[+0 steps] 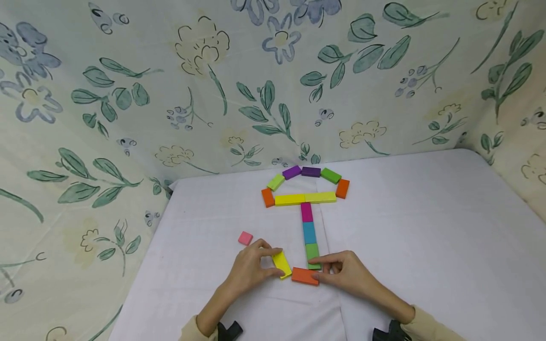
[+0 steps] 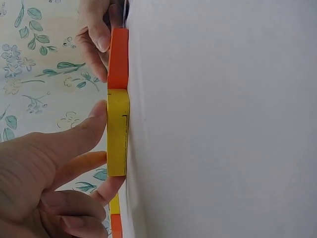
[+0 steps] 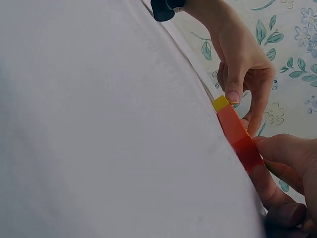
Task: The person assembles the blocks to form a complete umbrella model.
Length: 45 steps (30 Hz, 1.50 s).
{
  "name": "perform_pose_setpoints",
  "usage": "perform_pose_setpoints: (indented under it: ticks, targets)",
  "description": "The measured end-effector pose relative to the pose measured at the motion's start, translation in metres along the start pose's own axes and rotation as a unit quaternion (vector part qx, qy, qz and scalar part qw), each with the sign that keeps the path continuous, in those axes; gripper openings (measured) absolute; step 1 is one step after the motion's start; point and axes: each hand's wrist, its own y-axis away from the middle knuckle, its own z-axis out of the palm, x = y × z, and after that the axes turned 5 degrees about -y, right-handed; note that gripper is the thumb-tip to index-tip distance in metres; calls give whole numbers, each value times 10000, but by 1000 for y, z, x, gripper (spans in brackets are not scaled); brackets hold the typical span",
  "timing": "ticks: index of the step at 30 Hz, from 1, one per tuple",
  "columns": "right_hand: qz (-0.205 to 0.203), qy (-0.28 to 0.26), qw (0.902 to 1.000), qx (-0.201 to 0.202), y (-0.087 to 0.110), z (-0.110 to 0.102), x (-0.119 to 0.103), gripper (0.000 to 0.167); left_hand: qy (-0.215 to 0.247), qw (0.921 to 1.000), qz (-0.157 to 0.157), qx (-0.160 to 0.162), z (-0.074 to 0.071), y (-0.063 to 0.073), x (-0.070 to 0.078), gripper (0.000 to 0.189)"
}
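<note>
My left hand (image 1: pixel 251 265) holds a yellow block (image 1: pixel 282 264) between thumb and fingers, tilted on the white cloth. To its right lies an orange block (image 1: pixel 304 276), its left end close to the yellow one. My right hand (image 1: pixel 351 272) pinches the orange block's right end, the index finger over the lower end of a green block (image 1: pixel 312 251). In the left wrist view the yellow block (image 2: pixel 117 134) stands end to end with the orange block (image 2: pixel 118 57). The right wrist view shows fingertips against the orange block (image 3: pixel 237 134).
Above the green block runs a column of blue (image 1: pixel 309 233) and magenta (image 1: pixel 306 212) blocks. It meets a yellow row (image 1: pixel 290 200) under an arch of orange, green and purple blocks (image 1: pixel 292 172). A pink block (image 1: pixel 245 237) lies beside the left hand. Floral cloth (image 1: pixel 273 94) hangs behind.
</note>
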Motion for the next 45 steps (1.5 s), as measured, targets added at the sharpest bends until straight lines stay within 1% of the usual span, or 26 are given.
perform_pose_setpoints:
  ticks: [6, 13, 15, 17, 19, 22, 24, 26, 29, 30, 32, 38, 41, 45]
  targets:
    - [-1, -14, 10000, 0, 1, -1, -1, 29, -4, 10000, -31, 28, 0, -1, 1, 50]
    - [-3, -65, 10000, 6, 2, -2, -3, 28, -35, 10000, 12, 38, -1, -1, 2, 50]
    - [-14, -75, 10000, 11, 2, -2, -3, 28, -61, 10000, 16, -1, -3, -1, 1, 50]
    - [-30, -87, 10000, 18, 2, -2, -4, 28, -44, 10000, 1, 38, -7, -2, -1, 48]
    - [-42, -103, 9999, 14, 1, -2, -4, 28, -5, 9997, 6, 225, -13, -3, -7, 45]
    - [-30, -127, 9999, 4, 1, -1, -4, 28, 94, 9976, -68, 680, -26, -5, -20, 39]
    - [-18, -146, 9999, -15, 1, -2, -4, 29, 99, 9952, -210, 950, -34, -7, -32, 38]
    - [-20, -166, 9999, -26, 1, -1, -4, 29, 88, 9934, -441, 1057, -41, -7, -43, 39]
    - [-51, -185, 9998, -39, 1, -1, -3, 29, 70, 9917, -750, 1043, -45, -7, -59, 42]
    - [-70, -184, 9998, -39, 1, -1, -3, 28, 73, 9916, -813, 1002, -45, -8, -62, 43]
    - [-89, -195, 9998, -37, 1, 0, -2, 29, 105, 9925, -842, 884, -43, -10, -68, 42]
    - [-122, -184, 9997, -41, 1, 1, -1, 28, 100, 9958, -722, 546, -33, -17, -75, 36]
    - [-122, -182, 9998, -35, 1, 1, -1, 29, 96, 9962, -684, 536, -32, -20, -75, 35]
    - [-136, -168, 9998, -30, 1, 0, -1, 29, 112, 9964, -578, 608, -32, -22, -71, 36]
